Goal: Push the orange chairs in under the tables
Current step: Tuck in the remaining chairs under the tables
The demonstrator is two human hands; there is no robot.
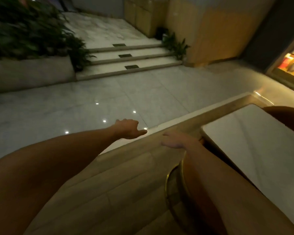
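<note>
A white square table [255, 150] stands at the right. Against its near-left edge is an orange chair [194, 189] with a gold rim, its rounded back partly hidden under my right forearm. A second orange chair [288, 119] shows at the table's far side, cut off by the frame edge. My right hand [176, 139] hangs just past the near chair's back, fingers loose and apart, holding nothing. My left hand [129, 128] is stretched out over the floor to the left, thumb pointing right, also empty.
A beige floor strip [143, 160] runs diagonally under my hands, with shiny grey tiles [75, 107] beyond it. Three steps [131, 60] rise ahead, flanked by planters [32, 39] on the left and a plant [175, 44] on the right. A lit shop window [292, 61] glows far right.
</note>
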